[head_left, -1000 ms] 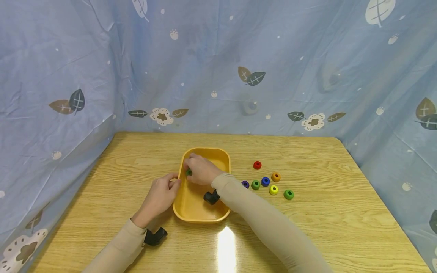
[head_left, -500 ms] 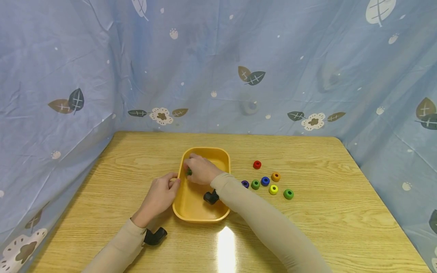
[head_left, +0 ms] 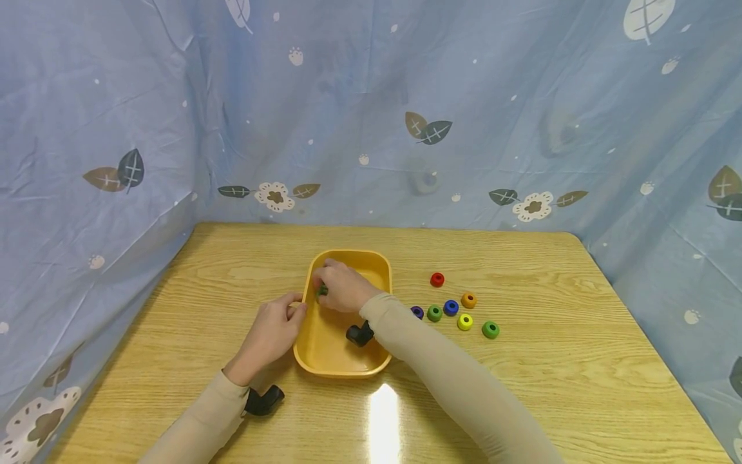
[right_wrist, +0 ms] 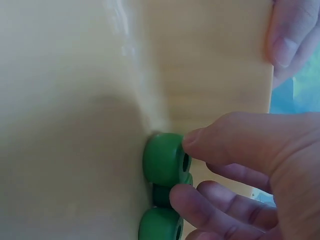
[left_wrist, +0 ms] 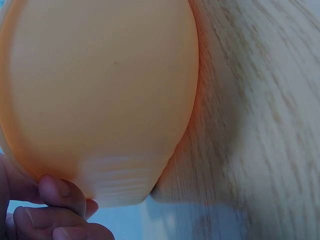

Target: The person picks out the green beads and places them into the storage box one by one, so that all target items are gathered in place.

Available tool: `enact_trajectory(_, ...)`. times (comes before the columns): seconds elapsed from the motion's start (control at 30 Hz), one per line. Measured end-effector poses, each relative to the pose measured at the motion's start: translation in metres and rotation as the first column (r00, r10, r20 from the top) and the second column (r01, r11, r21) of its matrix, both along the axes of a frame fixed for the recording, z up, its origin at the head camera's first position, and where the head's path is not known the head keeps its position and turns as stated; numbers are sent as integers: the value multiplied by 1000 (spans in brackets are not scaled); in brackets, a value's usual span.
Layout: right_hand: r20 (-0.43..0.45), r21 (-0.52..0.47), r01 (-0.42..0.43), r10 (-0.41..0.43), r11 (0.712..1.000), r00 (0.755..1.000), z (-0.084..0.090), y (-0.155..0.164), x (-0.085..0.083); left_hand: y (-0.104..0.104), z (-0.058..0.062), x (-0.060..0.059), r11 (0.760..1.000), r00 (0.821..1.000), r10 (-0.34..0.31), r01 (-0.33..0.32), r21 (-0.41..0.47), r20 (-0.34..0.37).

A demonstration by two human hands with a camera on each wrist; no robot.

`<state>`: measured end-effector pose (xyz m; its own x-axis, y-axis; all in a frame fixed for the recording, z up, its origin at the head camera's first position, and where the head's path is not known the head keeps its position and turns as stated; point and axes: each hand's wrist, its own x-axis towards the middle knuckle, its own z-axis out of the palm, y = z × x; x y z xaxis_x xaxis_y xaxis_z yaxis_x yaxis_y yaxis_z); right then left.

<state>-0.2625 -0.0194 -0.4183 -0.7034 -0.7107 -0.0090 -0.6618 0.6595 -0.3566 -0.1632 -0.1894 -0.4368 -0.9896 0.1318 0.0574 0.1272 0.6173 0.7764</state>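
Observation:
A yellow tray sits mid-table. My right hand reaches into its left part and pinches a green ring. In the right wrist view the thumb presses the top green ring, which stands on edge against the tray wall. More green rings sit just below it by my curled fingers. My left hand grips the tray's left rim. In the left wrist view its fingertips curl against the tray's outer wall.
Loose rings lie right of the tray: red, orange, blue, green, purple, yellow and another green. A blue patterned curtain closes the back and sides of the wooden table.

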Motion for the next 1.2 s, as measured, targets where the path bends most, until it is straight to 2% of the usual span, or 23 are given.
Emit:
enact_trajectory(0.27,12,-41,13,-13,999,1000,7,4,2,0,1,0,1000,1000,-2,2,1,-5)
enact_trajectory(0.53,49,-120,46,-41,992,998,22,18,10,0,1,-1,1000,1000,3,-3,-7,3)
enact_trajectory(0.83,22,-217,41,-37,975,999,34,40,20,0,1,-2,1000,1000,14,-14,-10,12)
enact_trajectory(1.2,-91,-266,55,-82,962,993,44,61,35,1,1,-1,999,1000,20,-20,-24,10)
